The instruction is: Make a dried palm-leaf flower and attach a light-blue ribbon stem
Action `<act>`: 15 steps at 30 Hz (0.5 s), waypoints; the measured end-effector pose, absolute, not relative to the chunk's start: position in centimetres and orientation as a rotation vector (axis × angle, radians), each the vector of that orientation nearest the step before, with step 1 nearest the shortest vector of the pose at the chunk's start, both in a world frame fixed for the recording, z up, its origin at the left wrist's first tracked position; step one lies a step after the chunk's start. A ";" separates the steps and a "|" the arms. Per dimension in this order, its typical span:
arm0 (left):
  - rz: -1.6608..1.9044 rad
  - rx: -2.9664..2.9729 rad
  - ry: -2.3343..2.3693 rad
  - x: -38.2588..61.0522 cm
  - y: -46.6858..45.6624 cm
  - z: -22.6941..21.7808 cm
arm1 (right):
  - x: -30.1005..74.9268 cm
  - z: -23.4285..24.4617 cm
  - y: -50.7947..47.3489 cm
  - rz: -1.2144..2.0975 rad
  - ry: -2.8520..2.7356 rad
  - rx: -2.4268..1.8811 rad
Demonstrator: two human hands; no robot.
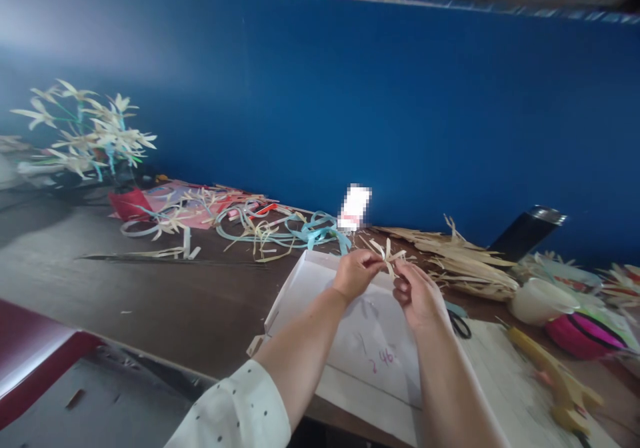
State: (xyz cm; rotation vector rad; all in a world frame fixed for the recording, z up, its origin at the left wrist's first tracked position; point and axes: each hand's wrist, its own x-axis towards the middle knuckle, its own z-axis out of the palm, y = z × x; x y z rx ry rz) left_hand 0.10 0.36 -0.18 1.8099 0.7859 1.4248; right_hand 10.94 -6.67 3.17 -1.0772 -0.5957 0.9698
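My left hand (356,272) and my right hand (419,295) meet above a white cardboard sheet (325,295) on the brown table. Both pinch a small bundle of pale straw strips (389,253) between their fingertips, and the strip ends fan out above my fingers. A heap of dry straw leaves (457,258) lies just right of my hands. Black-handled scissors (459,323) rest beside my right wrist.
A bunch of straw flowers in a red pot (131,203) stands at the far left. Loose teal and cream ribbons (280,229) litter the table's back. At right sit a dark cylinder (525,233), a white cup (537,300), a pink pouch (583,333) and a yellow glue gun (557,378). A blue wall stands behind.
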 end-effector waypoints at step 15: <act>1.379 1.789 0.842 -0.3 0.6 -0.6 | 12.9 9.7 -13.4 0.556 -0.540 -0.960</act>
